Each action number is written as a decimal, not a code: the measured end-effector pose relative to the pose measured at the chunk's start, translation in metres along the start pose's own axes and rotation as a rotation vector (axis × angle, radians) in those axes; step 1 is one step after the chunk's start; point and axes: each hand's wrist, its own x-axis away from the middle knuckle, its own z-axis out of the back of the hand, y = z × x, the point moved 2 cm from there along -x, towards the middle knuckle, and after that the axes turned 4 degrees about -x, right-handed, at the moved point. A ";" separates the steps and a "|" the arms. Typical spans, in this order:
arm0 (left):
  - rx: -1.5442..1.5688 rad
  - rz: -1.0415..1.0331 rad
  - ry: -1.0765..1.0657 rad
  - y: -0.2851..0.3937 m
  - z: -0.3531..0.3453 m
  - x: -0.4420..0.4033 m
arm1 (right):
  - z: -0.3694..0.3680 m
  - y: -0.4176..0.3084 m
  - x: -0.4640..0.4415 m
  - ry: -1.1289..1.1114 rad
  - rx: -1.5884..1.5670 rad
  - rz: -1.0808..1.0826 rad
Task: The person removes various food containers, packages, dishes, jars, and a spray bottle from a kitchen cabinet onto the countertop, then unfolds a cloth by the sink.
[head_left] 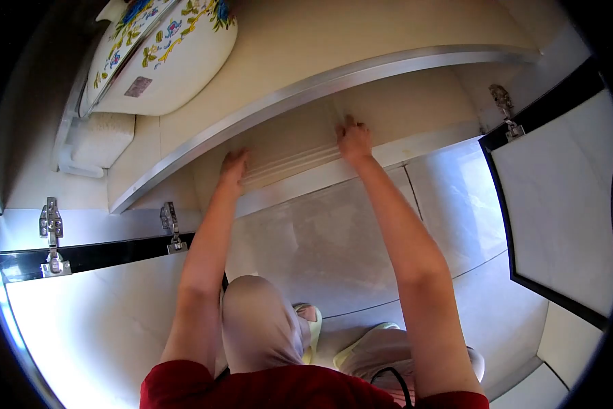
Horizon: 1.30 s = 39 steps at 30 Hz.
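Observation:
Both of my hands reach into the lower compartment of an open cabinet. My left hand (235, 165) is at the left end of several thin, pale parallel lines (293, 162), which may be ridges or stacked flat edges; its fingertips are blurred. At the right end of these lines is my right hand (354, 140), its fingertips slightly apart near the compartment floor. I cannot make out anything held in either hand.
Above the compartment runs a metal-edged shelf (320, 80) bearing a white pot with a floral pattern (177, 71). Open doors stand left (95, 320) and right (559, 184), with metal hinges. My feet in pale slippers (313, 334) are on the tiled floor (306, 238).

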 end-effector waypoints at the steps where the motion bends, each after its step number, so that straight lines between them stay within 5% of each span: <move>1: 0.035 0.019 -0.022 0.000 0.003 0.002 | 0.015 -0.005 0.001 -0.001 -0.002 -0.005; 3: 0.158 0.095 -0.083 -0.002 0.008 0.005 | 0.038 -0.004 0.004 -0.440 -0.282 -0.255; 12: 0.642 0.299 -0.295 0.013 -0.020 0.049 | 0.107 0.006 0.034 -0.274 -1.092 -0.529; 19: 0.865 0.415 -0.362 0.057 -0.022 0.125 | 0.192 -0.006 0.071 -0.258 -1.155 -0.591; 27: 0.661 0.444 -0.394 0.135 0.010 0.269 | 0.309 -0.046 0.179 -0.144 -1.160 -0.699; 39: 0.506 0.523 -0.682 0.320 0.105 0.506 | 0.579 -0.208 0.344 0.122 -1.213 -0.909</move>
